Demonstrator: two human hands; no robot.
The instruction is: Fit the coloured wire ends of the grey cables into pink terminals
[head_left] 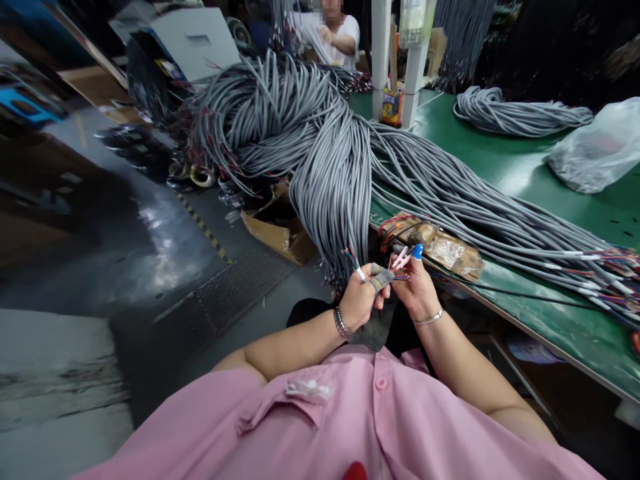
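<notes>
In front of my body, my left hand (364, 297), with grey coverings on its fingers, is closed around a grey cable. That cable's white-sleeved end (360, 273) sticks up from the fist with thin coloured wires fanned out. My right hand (419, 288), a blue cover on its thumb, pinches thin coloured wires (401, 276) beside the left fingertips. Small pink pieces (400, 257) show between the two hands; their kind is too small to make out. A thick bundle of grey cables (333, 190) hangs over the bench edge just beyond my hands.
Long grey cables (480, 193) run along the green bench (505, 160). A taped wooden block (445, 247) lies at its edge. Farther off are a coiled cable bundle (515, 112), a plastic bag (603, 147) and another person (345, 37). An open cardboard box (273, 230) stands below.
</notes>
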